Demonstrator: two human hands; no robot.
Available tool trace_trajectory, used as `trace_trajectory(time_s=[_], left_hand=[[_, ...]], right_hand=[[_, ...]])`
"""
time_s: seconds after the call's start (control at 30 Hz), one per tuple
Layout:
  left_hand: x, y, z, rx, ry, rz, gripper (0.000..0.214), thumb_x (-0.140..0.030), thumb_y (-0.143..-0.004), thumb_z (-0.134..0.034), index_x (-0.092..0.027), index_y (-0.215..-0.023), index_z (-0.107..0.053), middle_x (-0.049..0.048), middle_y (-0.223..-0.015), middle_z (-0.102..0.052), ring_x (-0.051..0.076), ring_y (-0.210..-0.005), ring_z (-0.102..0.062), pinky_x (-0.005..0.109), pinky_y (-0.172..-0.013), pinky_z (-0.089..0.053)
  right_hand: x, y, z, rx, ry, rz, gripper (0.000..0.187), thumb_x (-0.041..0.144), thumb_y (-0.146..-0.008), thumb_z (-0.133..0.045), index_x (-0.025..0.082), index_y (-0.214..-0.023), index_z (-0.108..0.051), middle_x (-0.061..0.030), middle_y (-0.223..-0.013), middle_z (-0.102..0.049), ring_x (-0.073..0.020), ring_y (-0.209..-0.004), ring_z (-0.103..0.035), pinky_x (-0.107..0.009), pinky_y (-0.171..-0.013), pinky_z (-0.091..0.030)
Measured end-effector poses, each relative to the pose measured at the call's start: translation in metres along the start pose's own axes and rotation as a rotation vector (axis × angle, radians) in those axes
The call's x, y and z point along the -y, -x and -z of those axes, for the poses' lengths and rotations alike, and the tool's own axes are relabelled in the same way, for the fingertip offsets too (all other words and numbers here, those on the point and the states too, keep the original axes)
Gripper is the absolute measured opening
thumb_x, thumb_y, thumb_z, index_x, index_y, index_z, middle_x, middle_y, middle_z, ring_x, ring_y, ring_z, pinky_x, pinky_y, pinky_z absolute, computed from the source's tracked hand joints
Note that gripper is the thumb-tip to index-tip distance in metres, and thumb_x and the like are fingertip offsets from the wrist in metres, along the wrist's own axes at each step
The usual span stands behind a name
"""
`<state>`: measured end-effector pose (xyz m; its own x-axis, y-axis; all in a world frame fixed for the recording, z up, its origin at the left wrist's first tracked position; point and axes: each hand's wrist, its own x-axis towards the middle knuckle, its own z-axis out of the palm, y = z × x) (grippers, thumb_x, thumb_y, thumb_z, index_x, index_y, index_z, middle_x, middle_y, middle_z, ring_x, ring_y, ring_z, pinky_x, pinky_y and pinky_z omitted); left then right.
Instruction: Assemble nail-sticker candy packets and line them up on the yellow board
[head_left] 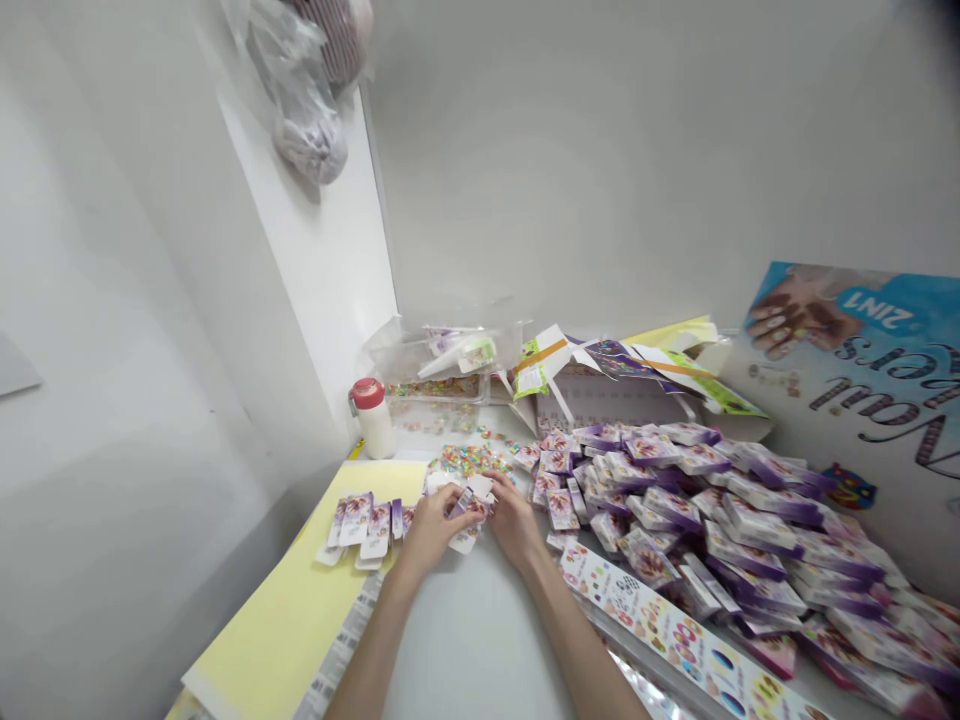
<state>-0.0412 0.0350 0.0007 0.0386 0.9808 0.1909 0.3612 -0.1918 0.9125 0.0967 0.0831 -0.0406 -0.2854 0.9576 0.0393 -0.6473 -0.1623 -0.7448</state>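
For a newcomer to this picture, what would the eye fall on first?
The heap of purple-and-white printed cartons fills the right side. At the centre, the left hand and right hand handle a small carton. Upper right, a blue poster of painted nails leans on the wall.

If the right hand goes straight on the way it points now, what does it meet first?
The right hand would meet the small purple-and-white carton first, as its fingers are already at it. Beyond lies the heap of colourful small pieces, though depth is unclear.
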Motion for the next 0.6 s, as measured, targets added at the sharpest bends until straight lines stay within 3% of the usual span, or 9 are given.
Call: trace_trajectory(time_s=[0.13,0.23,0.4,0.6], left_hand=[[0.0012,-0.0001,-0.0031,0.004,0.104,0.013,0.052,-0.04,-0.072,-0.067,-0.021,-0.118,-0.052,-0.003,-0.068,-0.063,0.016,-0.064,-0.058,0.025,-0.062,-0.043],[0.0011,-0.0005,-0.0062,0.028,0.187,0.03,0.065,-0.04,-0.073,-0.066,-0.02,-0.13,-0.041,-0.0047,-0.063,-0.059,0.015,-0.059,-0.055,0.024,-0.059,-0.041],[-0.0045,0.0016,-0.0092,0.078,0.281,-0.003,0.065,-0.032,-0.072,-0.069,-0.02,-0.128,-0.038,-0.006,-0.065,-0.055,0.014,-0.062,-0.056,0.022,-0.059,-0.041],[-0.0072,0.0023,-0.0068,0.111,0.246,-0.038,0.03,-0.032,-0.076,-0.064,-0.02,-0.102,-0.053,-0.0021,-0.074,-0.059,0.014,-0.07,-0.057,0.024,-0.067,-0.043]], right_hand=[[0.0007,0.0019,-0.0008,0.043,-0.119,-0.022,0.025,0.035,-0.067,-0.066,0.024,-0.09,-0.066,-0.0033,-0.087,-0.065,-0.0177,-0.068,-0.057,-0.028,-0.061,-0.043],[0.0026,0.0037,-0.0011,0.049,-0.132,-0.019,0.025,0.034,-0.068,-0.064,0.023,-0.091,-0.065,-0.005,-0.089,-0.066,-0.0191,-0.067,-0.057,-0.029,-0.06,-0.043],[0.0056,0.0057,-0.0016,0.079,-0.195,-0.062,0.028,0.025,-0.066,-0.065,0.023,-0.094,-0.064,-0.0022,-0.082,-0.066,-0.0176,-0.068,-0.058,-0.026,-0.06,-0.044],[0.0049,0.0048,-0.0011,0.106,-0.235,-0.087,0.033,0.022,-0.065,-0.065,0.023,-0.098,-0.063,0.0015,-0.077,-0.065,-0.0125,-0.059,-0.055,-0.022,-0.052,-0.042]])
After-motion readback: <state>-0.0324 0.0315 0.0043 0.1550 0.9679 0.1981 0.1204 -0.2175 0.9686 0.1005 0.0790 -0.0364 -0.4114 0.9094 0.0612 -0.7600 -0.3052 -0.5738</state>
